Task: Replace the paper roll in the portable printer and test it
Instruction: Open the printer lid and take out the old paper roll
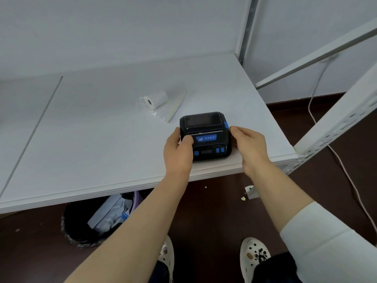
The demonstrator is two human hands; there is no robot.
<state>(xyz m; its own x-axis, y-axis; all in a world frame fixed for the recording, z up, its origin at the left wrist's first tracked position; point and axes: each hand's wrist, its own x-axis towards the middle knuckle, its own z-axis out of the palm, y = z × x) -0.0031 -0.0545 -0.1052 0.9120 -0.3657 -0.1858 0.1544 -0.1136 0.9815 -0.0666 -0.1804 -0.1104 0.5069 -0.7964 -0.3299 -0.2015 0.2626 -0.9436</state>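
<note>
Currently one black printer (205, 135) sits on the white counter (98, 139), close to its front edge toward the right corner, lid shut. Both hands are on it: left hand (178, 152) wraps the left side with the thumb lying over the top face, grip closed on the case; right hand (250, 147) presses its fingertips against the right side just below the one blue side latch (226, 125), grip closed on the case too. Blue parts on top: one label (206, 138), one button at front left, two at front right. One spare paper roll (155, 99) lies on its side behind the printer, apart from it, on a clear plastic wrapper (157, 114). One flat card or sheet (177, 107) lies just right of the roll. Under the counter: one black bin (81, 227) with paper scraps in it, two white clogs, a few scraps on the dark floor. One cable (314, 119) hangs at right.
</note>
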